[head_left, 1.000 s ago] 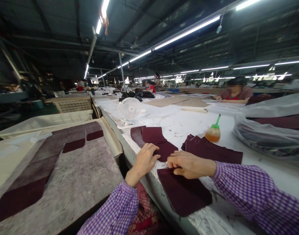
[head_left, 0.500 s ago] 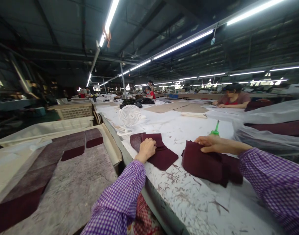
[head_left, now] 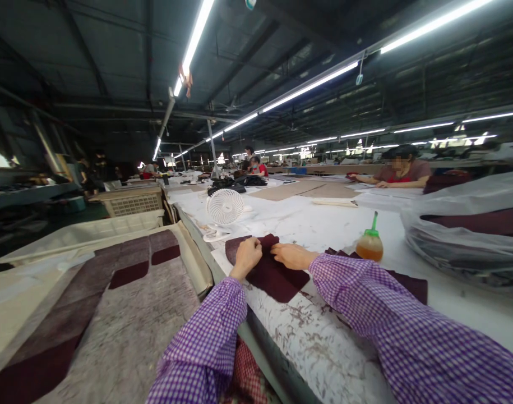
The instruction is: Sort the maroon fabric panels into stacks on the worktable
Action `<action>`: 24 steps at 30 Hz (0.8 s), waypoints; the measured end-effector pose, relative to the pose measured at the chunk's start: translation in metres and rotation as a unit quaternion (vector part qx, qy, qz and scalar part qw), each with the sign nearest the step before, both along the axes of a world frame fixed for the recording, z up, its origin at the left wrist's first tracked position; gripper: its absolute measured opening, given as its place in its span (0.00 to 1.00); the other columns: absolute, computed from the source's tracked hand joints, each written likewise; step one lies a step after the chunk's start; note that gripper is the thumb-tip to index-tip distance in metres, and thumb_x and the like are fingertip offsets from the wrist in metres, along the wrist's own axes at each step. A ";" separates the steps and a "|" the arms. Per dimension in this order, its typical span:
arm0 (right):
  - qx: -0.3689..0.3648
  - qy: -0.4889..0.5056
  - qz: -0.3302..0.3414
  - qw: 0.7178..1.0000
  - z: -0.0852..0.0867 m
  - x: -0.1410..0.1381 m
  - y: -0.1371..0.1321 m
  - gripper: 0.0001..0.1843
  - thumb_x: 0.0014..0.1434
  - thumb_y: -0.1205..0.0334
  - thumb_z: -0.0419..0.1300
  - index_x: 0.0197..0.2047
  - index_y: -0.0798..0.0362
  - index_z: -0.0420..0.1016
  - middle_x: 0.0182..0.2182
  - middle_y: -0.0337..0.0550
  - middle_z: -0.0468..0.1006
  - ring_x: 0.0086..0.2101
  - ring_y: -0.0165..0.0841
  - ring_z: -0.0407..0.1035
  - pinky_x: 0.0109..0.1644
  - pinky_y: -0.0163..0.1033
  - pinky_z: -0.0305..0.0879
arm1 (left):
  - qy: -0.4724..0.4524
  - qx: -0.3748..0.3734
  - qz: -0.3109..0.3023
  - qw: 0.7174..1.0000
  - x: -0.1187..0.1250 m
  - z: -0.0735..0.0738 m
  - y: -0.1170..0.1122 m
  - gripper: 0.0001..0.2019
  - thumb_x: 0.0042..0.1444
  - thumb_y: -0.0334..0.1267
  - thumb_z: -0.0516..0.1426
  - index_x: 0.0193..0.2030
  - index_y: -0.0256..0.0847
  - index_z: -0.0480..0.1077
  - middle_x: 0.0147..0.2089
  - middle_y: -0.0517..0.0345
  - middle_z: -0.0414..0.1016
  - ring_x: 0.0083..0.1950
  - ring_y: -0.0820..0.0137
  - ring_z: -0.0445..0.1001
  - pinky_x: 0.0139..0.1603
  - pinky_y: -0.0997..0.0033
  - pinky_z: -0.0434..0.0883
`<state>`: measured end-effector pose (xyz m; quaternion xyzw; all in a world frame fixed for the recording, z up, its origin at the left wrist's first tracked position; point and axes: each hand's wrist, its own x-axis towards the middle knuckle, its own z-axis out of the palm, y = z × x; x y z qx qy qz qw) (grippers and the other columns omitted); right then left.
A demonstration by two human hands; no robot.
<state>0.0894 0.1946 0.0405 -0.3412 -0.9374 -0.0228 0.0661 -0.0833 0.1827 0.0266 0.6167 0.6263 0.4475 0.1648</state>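
A dark maroon fabric piece (head_left: 278,281) lies at the edge of the white-topped table, its upper edge lifted a little between both hands. My left hand (head_left: 248,257), fingers curled, pinches it on the left side. From the right, my right hand (head_left: 293,256) grips the same cloth near its top edge, thumb partly hidden. A greyish-purple cloth end (head_left: 235,247) shows beyond my left hand. Under my right sleeve lies a second stack of maroon fabric pieces (head_left: 411,285), mostly covered by the arm.
A white fan (head_left: 225,207) stands beyond the hands. An oil bottle with a green spout (head_left: 369,245) stands on the right, near a clear plastic bag (head_left: 462,224). At left, maroon pieces lie on a mottled sheet (head_left: 142,314) beside a cream crate (head_left: 83,238). A co-worker (head_left: 403,168) sits across the table.
My right hand has left the right-hand stack and moved left to the fabric beside my left hand. The oil bottle is now in fuller view.
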 end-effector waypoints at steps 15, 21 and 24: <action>-0.029 0.078 -0.068 0.994 0.016 -0.004 -0.015 0.16 0.56 0.62 0.56 0.48 0.55 0.74 0.48 0.51 0.74 0.46 0.39 0.69 0.49 0.40 0.62 | -0.059 0.023 0.078 0.995 -0.069 0.071 -0.036 0.06 0.54 0.32 0.54 0.28 0.33 0.70 0.26 0.57 0.69 0.34 0.65 0.71 0.33 0.68 0.66; -0.308 0.323 -0.028 0.894 0.047 -0.001 -0.087 0.32 0.66 0.45 0.35 0.39 0.60 0.71 0.33 0.52 0.77 0.27 0.30 0.72 0.31 0.35 0.66 | 0.116 0.050 0.120 0.985 -0.030 0.079 -0.070 0.03 0.49 0.30 0.52 0.30 0.38 0.66 0.30 0.51 0.71 0.39 0.58 0.71 0.35 0.65 0.61; -0.612 0.351 0.031 0.708 0.045 0.003 -0.109 0.42 0.60 0.33 0.34 0.38 0.62 0.72 0.35 0.57 0.77 0.31 0.33 0.74 0.32 0.37 0.68 | 0.283 0.067 0.110 0.950 -0.001 0.075 -0.099 0.06 0.54 0.31 0.48 0.36 0.39 0.65 0.34 0.51 0.73 0.36 0.61 0.72 0.33 0.67 0.61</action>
